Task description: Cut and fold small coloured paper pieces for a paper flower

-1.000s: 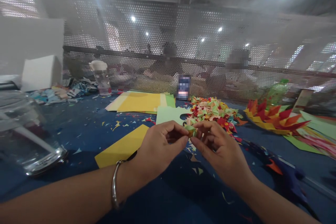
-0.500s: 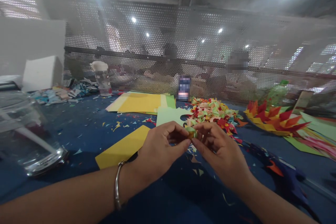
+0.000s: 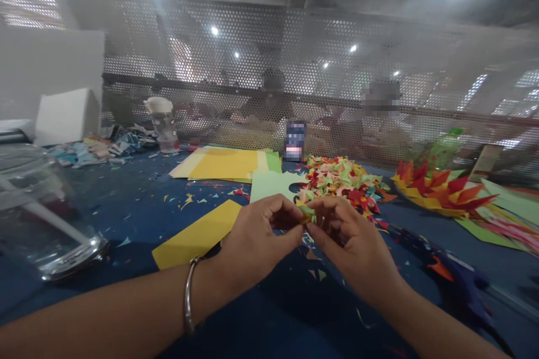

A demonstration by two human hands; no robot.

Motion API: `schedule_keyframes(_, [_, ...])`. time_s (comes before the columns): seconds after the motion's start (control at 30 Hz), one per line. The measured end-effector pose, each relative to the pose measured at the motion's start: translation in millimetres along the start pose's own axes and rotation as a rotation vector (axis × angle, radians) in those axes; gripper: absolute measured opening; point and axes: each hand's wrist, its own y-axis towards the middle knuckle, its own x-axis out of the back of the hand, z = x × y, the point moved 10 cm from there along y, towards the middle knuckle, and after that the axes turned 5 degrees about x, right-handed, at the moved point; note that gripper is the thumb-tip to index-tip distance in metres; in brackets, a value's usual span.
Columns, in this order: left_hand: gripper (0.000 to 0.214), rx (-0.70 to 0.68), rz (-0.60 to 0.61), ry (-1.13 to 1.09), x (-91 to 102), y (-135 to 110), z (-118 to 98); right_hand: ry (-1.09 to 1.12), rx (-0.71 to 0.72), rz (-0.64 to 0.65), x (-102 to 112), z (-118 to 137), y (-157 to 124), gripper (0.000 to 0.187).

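Between my two hands is a small folded paper piece (image 3: 308,214), light green and yellow, pinched at both sides. My left hand (image 3: 265,235), with a silver bangle at the wrist, grips its left edge between thumb and fingers. On the other side, the thumb and fingers of my right hand (image 3: 351,235) close on its right edge. Just behind them lies a heap of small folded paper pieces (image 3: 341,179) in red, yellow, pink and green. A pale green sheet (image 3: 269,184) with a cut-out edge is partly hidden by my left hand.
A glue gun (image 3: 455,275) lies at right, before a red and yellow pointed paper form (image 3: 442,190). Yellow paper (image 3: 197,235) and stacked sheets (image 3: 227,164) lie left of centre. A glass jug (image 3: 46,219), a cup (image 3: 162,126) and a phone (image 3: 295,140) stand around; scraps dot the blue table.
My fingers have shifted slightly on the folded paper piece, and its shape or tilt looks a little different. Both hands stay in nearly the same place.
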Motion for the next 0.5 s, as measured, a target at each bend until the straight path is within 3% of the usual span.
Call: schedule_keyframes(0.5, [0.009,-0.106,-0.034,0.135,0.9,-5.3,-12.0,0.075,-0.026,0.047,-5.0,-1.7,-0.2,0.018])
